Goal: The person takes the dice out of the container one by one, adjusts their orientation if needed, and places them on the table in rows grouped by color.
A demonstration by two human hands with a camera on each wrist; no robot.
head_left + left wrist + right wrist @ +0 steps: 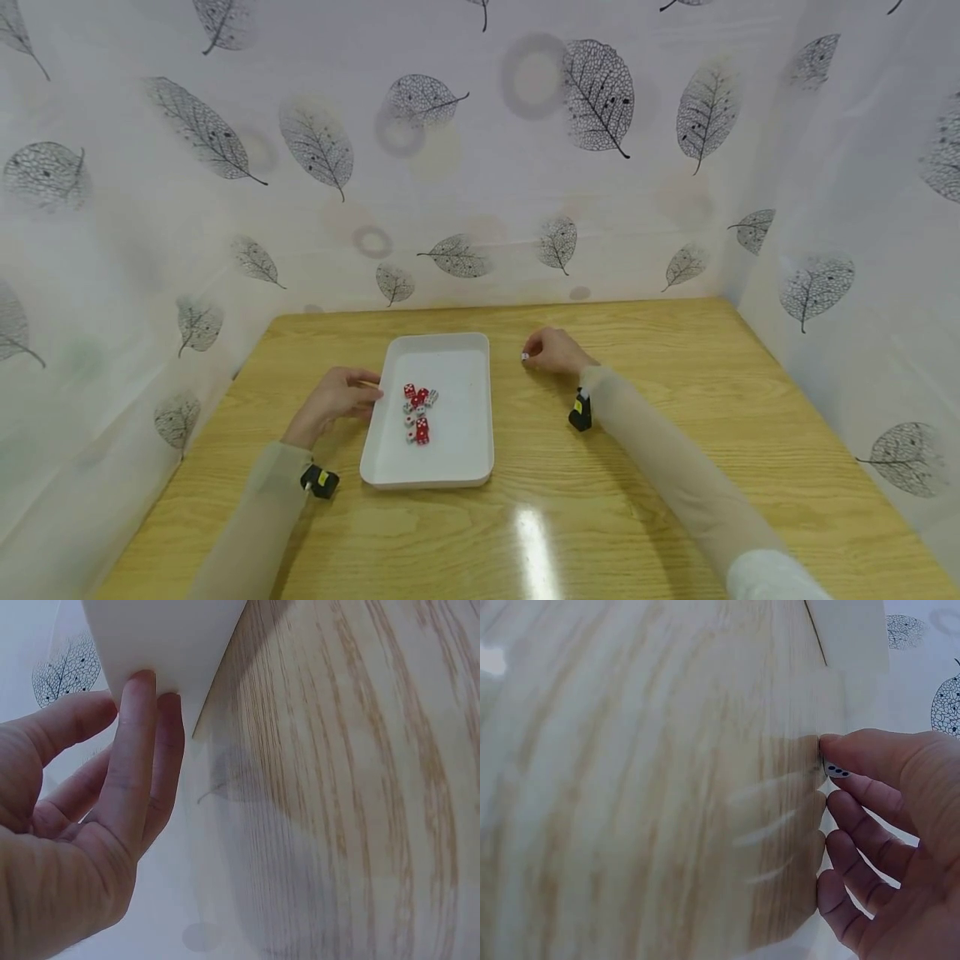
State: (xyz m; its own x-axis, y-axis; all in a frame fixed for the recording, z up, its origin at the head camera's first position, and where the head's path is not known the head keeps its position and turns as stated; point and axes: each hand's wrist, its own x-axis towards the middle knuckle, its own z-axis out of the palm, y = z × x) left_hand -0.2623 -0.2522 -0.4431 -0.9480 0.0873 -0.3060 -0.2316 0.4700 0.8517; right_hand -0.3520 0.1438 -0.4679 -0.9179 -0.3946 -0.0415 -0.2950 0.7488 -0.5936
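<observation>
A white tray (pixel 457 467) lies on the wooden table, with several red dice (pixel 422 435) and white dice (pixel 410 422) in a loose cluster on its floor. At the tray's left side is my left hand (pixel 343 398); in the left wrist view its fairly straight fingertips (pixel 139 690) touch the outer wall. To the right of the tray, my right hand (pixel 557 352) pinches a white die (pixel 835 770) with dark pips between thumb and index finger, low at the tabletop. The other fingers of that hand rest curved against the wood.
The wooden table (pixel 675 375) reaches back to a pale curtain (pixel 480 167) printed with leaves, which also hangs along both sides. A black wrist camera (pixel 581 410) sits on the right wrist, another camera (pixel 320 482) on the left.
</observation>
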